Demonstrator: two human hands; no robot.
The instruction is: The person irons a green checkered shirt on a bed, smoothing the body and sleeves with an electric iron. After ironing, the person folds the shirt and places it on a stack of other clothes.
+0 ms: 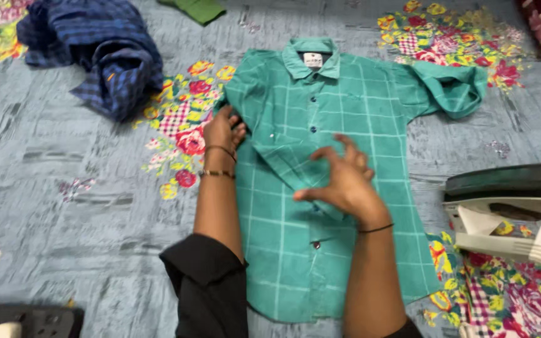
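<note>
Two hands fold a green checked shirt on a flowered bedsheet; the fold is partly done.

Nearest, a black sleeve (208,281) covers the left upper arm. The right hand (344,181) hovers on the shirt's middle, fingers spread and curled, gripping nothing that shows. The left hand (223,130) presses the shirt's left edge, fingers bent onto the cloth; whether they pinch it cannot be told. The shirt (320,125) lies front up and buttoned at the centre of the sheet (64,188), collar far. Judging from the lie of the cloth, its left side is already turned inward in a slanted fold, while the right sleeve (452,87) is bunched outward and the hem lies flat, so those folds remain. An iron (508,213) rests to the right. Farther left lies a crumpled blue cloth (101,50); a green scrap (198,9) sits at the far edge.
</note>
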